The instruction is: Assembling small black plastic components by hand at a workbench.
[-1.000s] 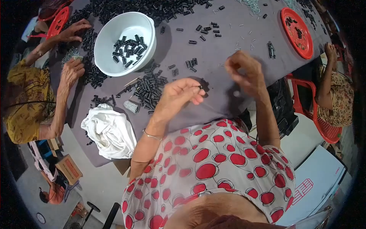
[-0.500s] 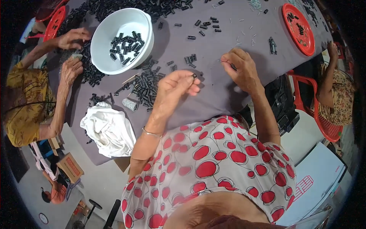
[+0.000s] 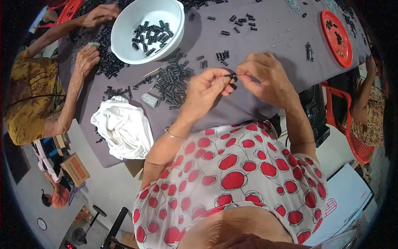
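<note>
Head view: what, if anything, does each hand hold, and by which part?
The left hand pinches a black piece, seemingly by its left end. What the right hand holds, if anything, is too small to tell.

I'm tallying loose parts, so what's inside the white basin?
The white basin holds a loose pile of short black parts, with bare bottom showing around them. Whatever lies beneath the overlapping ones is covered.

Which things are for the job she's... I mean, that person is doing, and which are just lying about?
Seem part of the job:
Small black piece in the left hand
Pile of black pieces
White bowl holding similar pieces
Thin silvery pins

Probably just lying about:
White cloth
Cardboard box
Round clock
</note>
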The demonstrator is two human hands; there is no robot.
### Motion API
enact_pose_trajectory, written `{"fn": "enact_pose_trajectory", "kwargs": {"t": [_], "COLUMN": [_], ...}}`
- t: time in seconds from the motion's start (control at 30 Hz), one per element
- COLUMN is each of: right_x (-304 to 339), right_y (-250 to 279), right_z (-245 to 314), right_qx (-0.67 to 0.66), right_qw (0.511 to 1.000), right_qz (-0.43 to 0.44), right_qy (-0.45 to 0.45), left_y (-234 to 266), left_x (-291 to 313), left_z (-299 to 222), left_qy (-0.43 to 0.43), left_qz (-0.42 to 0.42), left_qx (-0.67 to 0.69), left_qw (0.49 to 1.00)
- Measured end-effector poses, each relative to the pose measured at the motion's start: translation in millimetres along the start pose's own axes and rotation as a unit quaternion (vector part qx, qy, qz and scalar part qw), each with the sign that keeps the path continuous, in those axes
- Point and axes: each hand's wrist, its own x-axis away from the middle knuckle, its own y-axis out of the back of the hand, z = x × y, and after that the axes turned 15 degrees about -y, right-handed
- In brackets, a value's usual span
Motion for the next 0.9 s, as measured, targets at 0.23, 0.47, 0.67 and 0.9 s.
{"fn": "enact_pose_trajectory", "kwargs": {"t": [0.23,0.47,0.67,0.9], "right_x": [-1,-4,-5,-3], "right_y": [0,1,2,-10], "right_z": [3,7,0,-13], "right_qx": [0.042,0.054,-0.186,-0.134], "right_qw": [0.999,0.998,0.975,0.983], "right_qz": [0.023,0.030,0.013,0.009], "right_qy": [-0.004,0.027,-0.122,-0.123], "left_y": [-1,-2,1,-3], "left_x": [0,-1,-2,2], "left_z": [-1,-4,-5,-12], "left_qy": [-0.008,-0.001,0.044,0.097], "left_qz": [-0.003,0.009,0.011,0.143], "left_qx": [-0.007,0.000,0.112,0.122], "left_qw": [1.000,1.000,0.993,0.977]}}
